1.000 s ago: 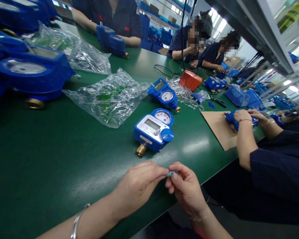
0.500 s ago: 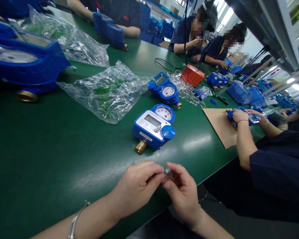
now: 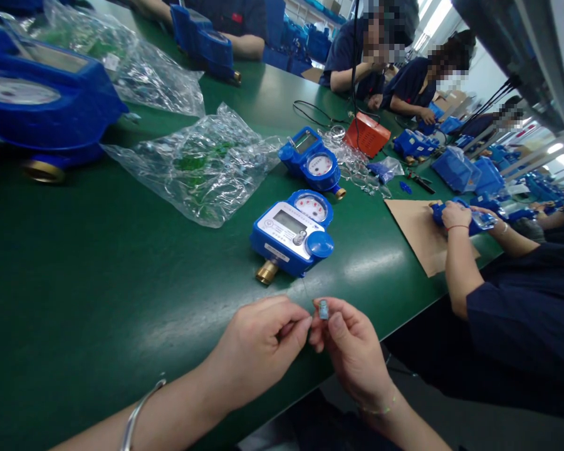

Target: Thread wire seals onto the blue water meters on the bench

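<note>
Between the thumb and fingers of my right hand (image 3: 352,341) is a small pale-blue, partly clear meter seal (image 3: 323,309). Thumb and forefinger of my left hand (image 3: 263,341) are pinched together just left of it; what they grip is too small to make out. A thin wire (image 3: 304,288) runs from the near corner of a blue water meter (image 3: 286,235) down toward my fingertips. That meter lies face up beyond my hands, with its display, dial, round blue cap and brass fitting showing. Behind it sits a second blue water meter (image 3: 313,160).
Clear plastic bags (image 3: 202,166) with small blue and green parts lie on the green table (image 3: 122,275). More blue meters (image 3: 42,100) stand at left. An orange box (image 3: 366,134), pliers (image 3: 423,183) and cardboard (image 3: 413,235) are at right, where a co-worker's hands (image 3: 455,216) handle a meter.
My right hand has turned and shifted slightly right, so the seal now stands upright and shows more clearly. My left fingertips have come slightly away from it. The view has tilted a little.
</note>
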Tool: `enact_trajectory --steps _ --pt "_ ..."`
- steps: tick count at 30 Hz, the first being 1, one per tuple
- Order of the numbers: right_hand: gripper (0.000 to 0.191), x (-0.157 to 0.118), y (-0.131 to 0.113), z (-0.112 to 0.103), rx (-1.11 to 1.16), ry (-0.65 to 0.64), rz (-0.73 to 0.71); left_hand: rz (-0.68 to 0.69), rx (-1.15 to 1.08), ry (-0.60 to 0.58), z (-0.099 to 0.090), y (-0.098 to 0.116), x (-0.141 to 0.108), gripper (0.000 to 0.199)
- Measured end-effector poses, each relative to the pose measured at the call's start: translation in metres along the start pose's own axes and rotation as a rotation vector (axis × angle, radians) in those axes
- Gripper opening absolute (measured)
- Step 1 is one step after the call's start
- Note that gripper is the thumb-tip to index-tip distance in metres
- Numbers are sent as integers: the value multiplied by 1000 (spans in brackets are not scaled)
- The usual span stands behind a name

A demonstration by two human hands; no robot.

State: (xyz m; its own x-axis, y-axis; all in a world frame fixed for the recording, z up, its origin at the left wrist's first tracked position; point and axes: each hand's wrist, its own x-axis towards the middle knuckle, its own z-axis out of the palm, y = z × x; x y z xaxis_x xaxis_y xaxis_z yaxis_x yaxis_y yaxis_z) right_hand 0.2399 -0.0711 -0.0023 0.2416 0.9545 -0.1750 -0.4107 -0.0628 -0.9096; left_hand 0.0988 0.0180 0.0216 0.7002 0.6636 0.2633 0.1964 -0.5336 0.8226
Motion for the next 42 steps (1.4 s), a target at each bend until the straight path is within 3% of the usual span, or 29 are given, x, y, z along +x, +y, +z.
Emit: enact_trajectory --steps 14,21,30,33,39,42 --pt "22 -5 -6 3 -274 20 -71 -37 51 -3 -1 2 1 18" --pt "27 -6 -6 -1 -580 86 -168 9 113 11 0 3 2 17" --pt "27 -7 -5 0 -547 63 -169 -12 92 -12 1 2 -1 19" --pt "26 -7 -7 2 -537 61 -175 -75 18 -40 1 1 0 14" --pt "22 -3 -7 2 -271 7 -82 -208 -177 -126 0 0 2 13" --pt "24 -4 -7 2 -307 41 -106 -217 -240 -151 2 -2 2 13"
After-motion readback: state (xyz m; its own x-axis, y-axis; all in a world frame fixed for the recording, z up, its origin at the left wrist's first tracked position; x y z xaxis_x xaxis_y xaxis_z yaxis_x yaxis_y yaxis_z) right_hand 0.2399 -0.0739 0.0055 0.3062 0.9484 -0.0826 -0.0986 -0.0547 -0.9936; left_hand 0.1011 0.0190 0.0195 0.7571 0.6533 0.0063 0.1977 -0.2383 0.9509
